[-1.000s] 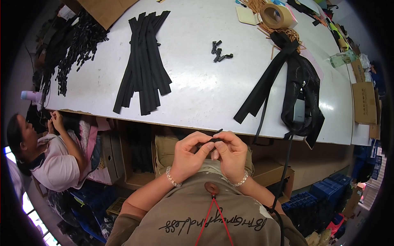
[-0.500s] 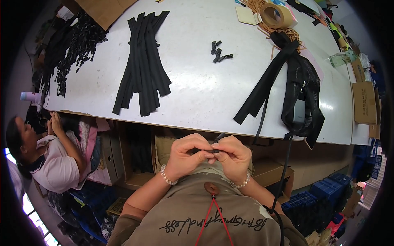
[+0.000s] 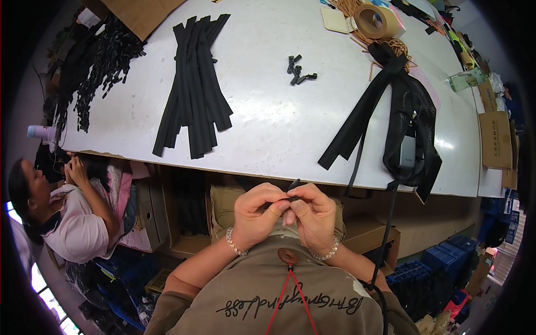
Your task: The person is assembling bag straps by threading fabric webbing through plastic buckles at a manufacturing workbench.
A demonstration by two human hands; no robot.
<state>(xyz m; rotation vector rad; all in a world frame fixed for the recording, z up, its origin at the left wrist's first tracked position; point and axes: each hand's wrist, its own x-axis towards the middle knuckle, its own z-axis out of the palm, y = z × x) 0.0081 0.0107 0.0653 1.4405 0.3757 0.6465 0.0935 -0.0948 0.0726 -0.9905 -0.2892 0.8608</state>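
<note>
Pinching: left hand point(image 3: 258, 212), right hand point(image 3: 314, 216), on black piece point(image 3: 293, 184)
Axis: I see it slant away, rightward
Table edge point(image 3: 251, 174): near, white surface point(image 3: 257, 123) beyond

There are two bare hands point(image 3: 258, 215), at least one held small black piece point(image 3: 294, 183), two clear beaded bracelets point(image 3: 233, 242), one brown tape roll point(image 3: 392, 23).

Glossy tabletop point(image 3: 262, 128), matt cloth strips point(image 3: 195, 89), held blk piece point(image 3: 293, 183) poss. plastic
</note>
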